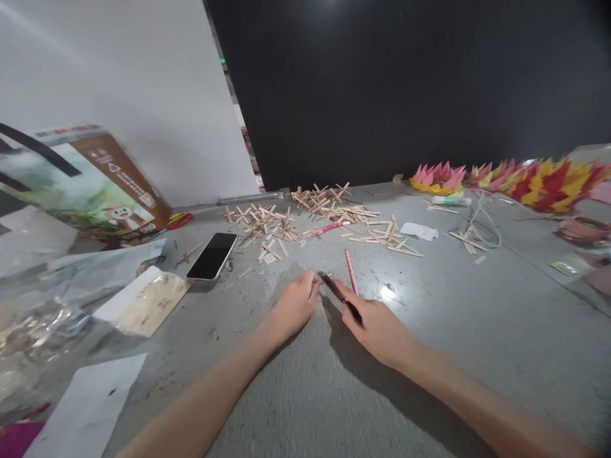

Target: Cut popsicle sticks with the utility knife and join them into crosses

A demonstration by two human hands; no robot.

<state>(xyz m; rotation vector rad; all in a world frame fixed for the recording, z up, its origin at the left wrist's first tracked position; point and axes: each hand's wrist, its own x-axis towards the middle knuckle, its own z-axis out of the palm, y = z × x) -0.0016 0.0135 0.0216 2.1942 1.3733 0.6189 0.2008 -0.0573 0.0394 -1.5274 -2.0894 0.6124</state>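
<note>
My left hand (296, 303) is closed in a pinch at the middle of the grey table. Whatever lies between its fingertips is too small and hidden to make out. Just to its right, my right hand (377, 326) grips a long, dark, slim tool (340, 296). The tool slants up and left, its tip close to the left fingertips; its exact kind is unclear. A pink patterned pencil-like stick (351, 270) lies on the table beyond my right hand. Farther back spreads a pile of wooden craft sticks (267, 222), several of them joined into crosses.
A phone (212, 257) lies left of the sticks. Paper sheets, plastic bags and a printed carrier bag (90, 184) crowd the left side. Pink, yellow and red paper crowns (548, 184), a glue stick (450, 201) and a white cable (484, 222) are at right. A black panel (405, 89) stands behind.
</note>
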